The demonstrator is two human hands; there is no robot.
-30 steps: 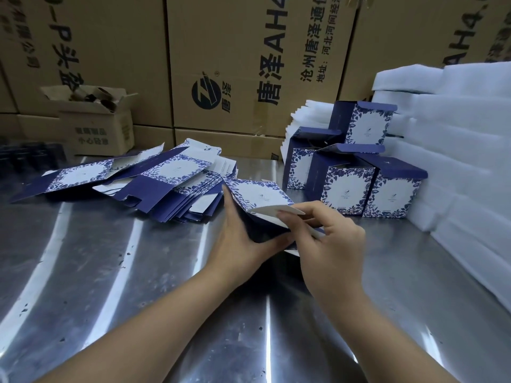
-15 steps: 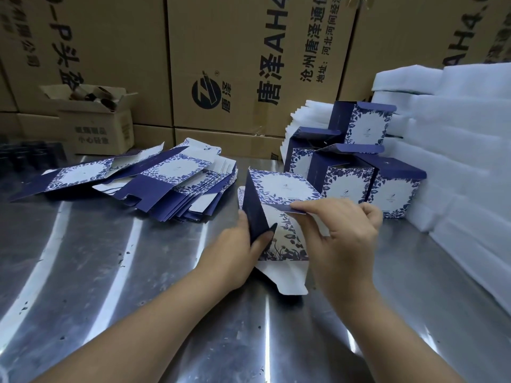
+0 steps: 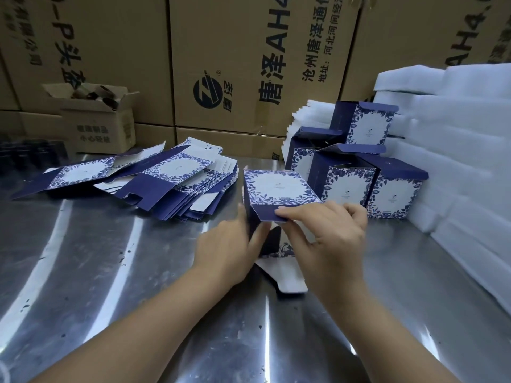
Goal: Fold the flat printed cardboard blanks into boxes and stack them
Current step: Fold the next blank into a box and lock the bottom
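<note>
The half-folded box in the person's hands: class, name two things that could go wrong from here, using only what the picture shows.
1. The half-folded box is held only by the left hand at its side and the right hand pinching the navy flap; it may crease crookedly.
2. A white flap lies on the metal table under the wrists and could get crushed.

A brushed steel tabletop [image 3: 83, 272] fills the lower view, scuffed and flecked with dark specks, with long pale streaks of overhead light reflected across it. Along its far edge stands a wall of large brown shipping cartons [image 3: 235, 64] printed with black Chinese characters and a round logo. At the far left corner sits a small open carton [image 3: 96, 120], its flaps up. Down the right edge, white foam sheets [image 3: 456, 147] are piled in thick stacks.
</note>
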